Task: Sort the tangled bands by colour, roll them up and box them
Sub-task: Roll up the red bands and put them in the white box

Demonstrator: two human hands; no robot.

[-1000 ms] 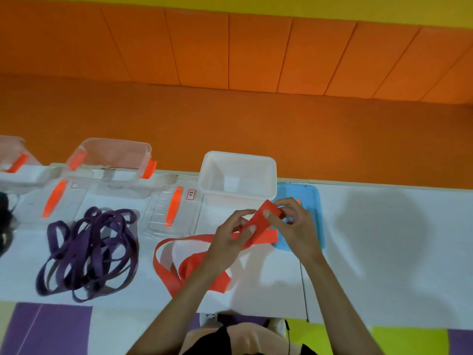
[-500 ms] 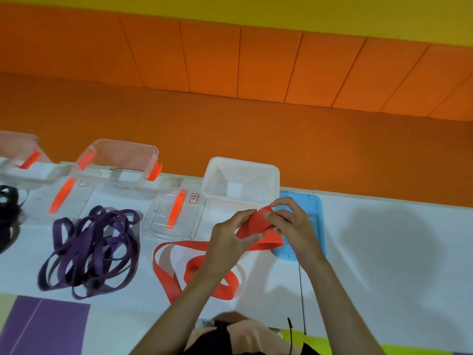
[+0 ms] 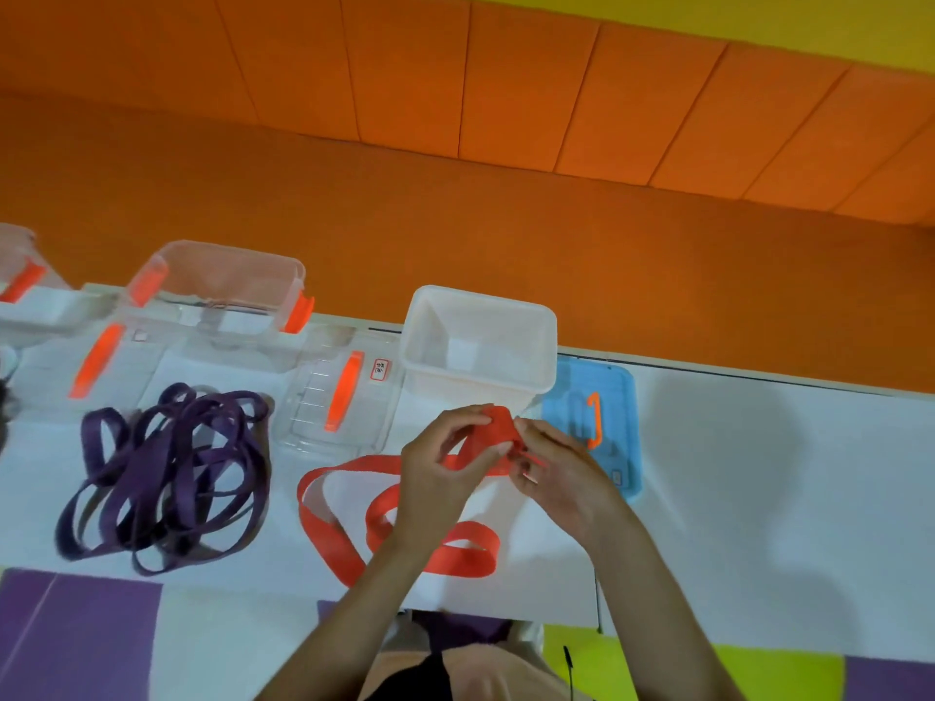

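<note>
An orange-red band lies in loose loops on the white table, its far end curled into a small roll between both hands. My left hand pinches the roll from the left and my right hand pinches it from the right, just in front of an open white box. A tangled heap of purple bands lies to the left. The part of the band under my hands is hidden.
A blue lid with an orange handle lies right of the white box. Clear boxes with orange clips and two clear lids stand along the back left. The orange wall rises behind the table.
The flat end of the orange band has been curled over into a small roll between my fingers. The camera view has shifted, so the table looks lower and nearer.
</note>
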